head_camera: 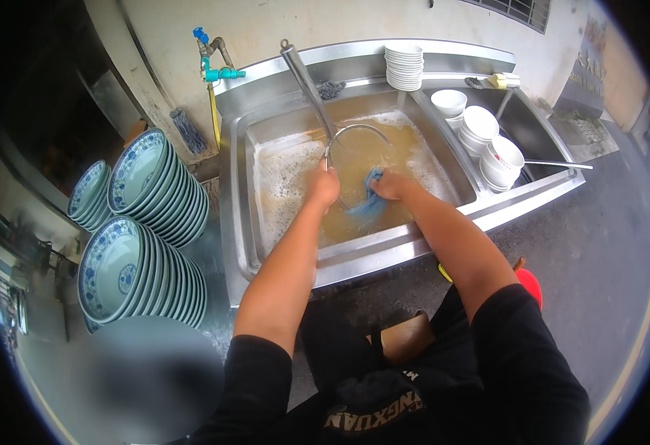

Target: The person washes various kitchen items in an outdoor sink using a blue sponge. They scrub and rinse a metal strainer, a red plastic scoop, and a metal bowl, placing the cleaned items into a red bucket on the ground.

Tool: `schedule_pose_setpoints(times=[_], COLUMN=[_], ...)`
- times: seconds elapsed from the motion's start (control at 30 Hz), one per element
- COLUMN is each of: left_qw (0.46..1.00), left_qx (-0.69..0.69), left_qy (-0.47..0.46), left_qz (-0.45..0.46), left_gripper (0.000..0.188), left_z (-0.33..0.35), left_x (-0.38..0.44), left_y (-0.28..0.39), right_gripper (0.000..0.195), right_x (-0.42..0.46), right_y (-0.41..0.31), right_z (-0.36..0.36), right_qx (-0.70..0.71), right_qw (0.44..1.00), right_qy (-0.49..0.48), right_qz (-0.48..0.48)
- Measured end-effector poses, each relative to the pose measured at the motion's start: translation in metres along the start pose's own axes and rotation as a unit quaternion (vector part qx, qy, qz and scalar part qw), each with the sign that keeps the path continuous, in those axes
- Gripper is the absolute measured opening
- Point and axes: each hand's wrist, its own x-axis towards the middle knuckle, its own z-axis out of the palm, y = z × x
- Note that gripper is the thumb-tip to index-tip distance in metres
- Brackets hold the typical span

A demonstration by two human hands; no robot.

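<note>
My left hand (pixel 323 186) grips a round-headed metal strainer or ladle (pixel 309 89) where its rim meets the handle. The long tubular handle slants up towards the wall and ends in a hanging loop. Part of the curved rim shows above the cloudy, sudsy water (pixel 353 153), which hides the rest of the head. Between the fingers of my right hand (pixel 393 184) is a wet blue cloth (pixel 370 204), dipping into the water beside the strainer's rim. Both hands are over the large basin of a stainless steel sink (pixel 369 257).
Stacks of blue-patterned bowls (pixel 161 186) stand tilted on the left. White bowls (pixel 481 125) sit on the divider by the right basin, with a metal handle (pixel 559 164) jutting past the edge. Behind are a white bowl stack (pixel 404 69), a dark scourer (pixel 330 89) and a tap (pixel 222 74).
</note>
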Motion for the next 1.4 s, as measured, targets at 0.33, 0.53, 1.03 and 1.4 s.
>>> schedule_pose_setpoints(times=[0.33,0.53,1.03,1.4], left_qw=[0.988,0.994,0.987,0.969], left_qx=[-0.025,-0.073,0.079,0.058], left_qy=[-0.116,-0.080,0.119,0.192], left_qz=[-0.101,-0.031,0.077,0.147], left_gripper=[0.072,0.063,0.057,0.023], left_z=[-0.018,-0.026,-0.050,-0.036], left_x=[-0.034,-0.027,-0.018,-0.034], left_y=[0.039,0.023,0.028,0.055], right_gripper=[0.013,0.007,0.030,0.048], right_x=[0.009,-0.032,0.003,-0.006], right_y=[-0.064,-0.117,-0.041,-0.095], right_z=[-0.010,-0.035,-0.017,-0.026], right_qx=[0.563,0.582,-0.134,0.319], right_qw=[0.815,0.808,0.974,0.917], right_qy=[-0.056,-0.071,-0.159,0.062], right_qz=[0.127,0.061,-0.093,-0.234])
